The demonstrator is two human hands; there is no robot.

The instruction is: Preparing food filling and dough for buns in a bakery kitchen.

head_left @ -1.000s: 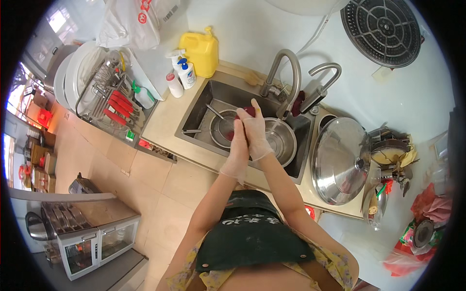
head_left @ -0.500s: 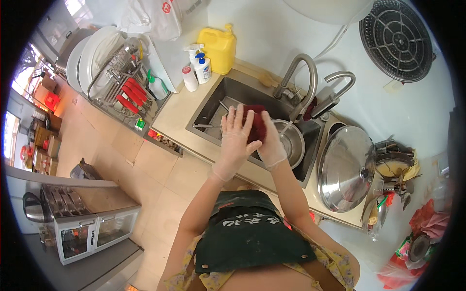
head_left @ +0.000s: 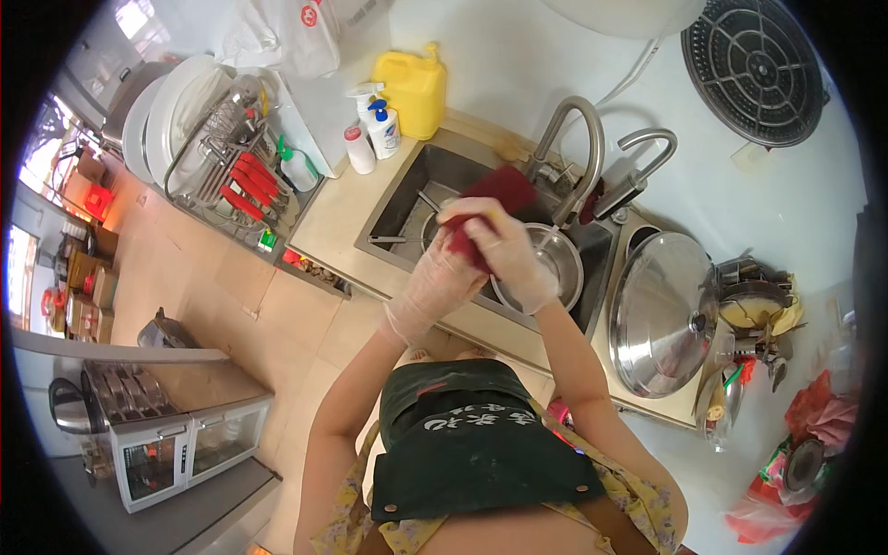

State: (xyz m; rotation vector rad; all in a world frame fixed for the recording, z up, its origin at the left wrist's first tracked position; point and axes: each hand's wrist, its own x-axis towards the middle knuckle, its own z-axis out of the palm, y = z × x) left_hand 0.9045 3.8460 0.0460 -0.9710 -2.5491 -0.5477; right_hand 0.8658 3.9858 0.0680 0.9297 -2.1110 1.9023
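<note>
A dark red cloth (head_left: 507,189) is gripped between my two hands above the sink (head_left: 393,190), and its far end hangs out past my fingers. Clear disposable gloves cover both hands. My left hand (head_left: 433,285) is closed around the near part of the cloth. From the right, my right hand (head_left: 514,257) wraps its fingers over the same bunched part. Below my right hand, a round metal bowl (head_left: 566,268) rests in the sink. Part of another metal vessel with a handle (head_left: 388,240) shows behind my left hand.
A tall faucet (head_left: 592,157) arches over the bowl, beside a smaller tap (head_left: 647,176). A large domed lid (head_left: 659,314) leans on the right counter. A yellow jug (head_left: 410,92) and pump bottle (head_left: 383,129) stand behind the sink. Red-handled knives (head_left: 250,180) sit in a rack at left.
My hands have gone from flat, spread fingers pressed against the cloth to closed grips around it. The cloth now reaches farther toward the faucet.
</note>
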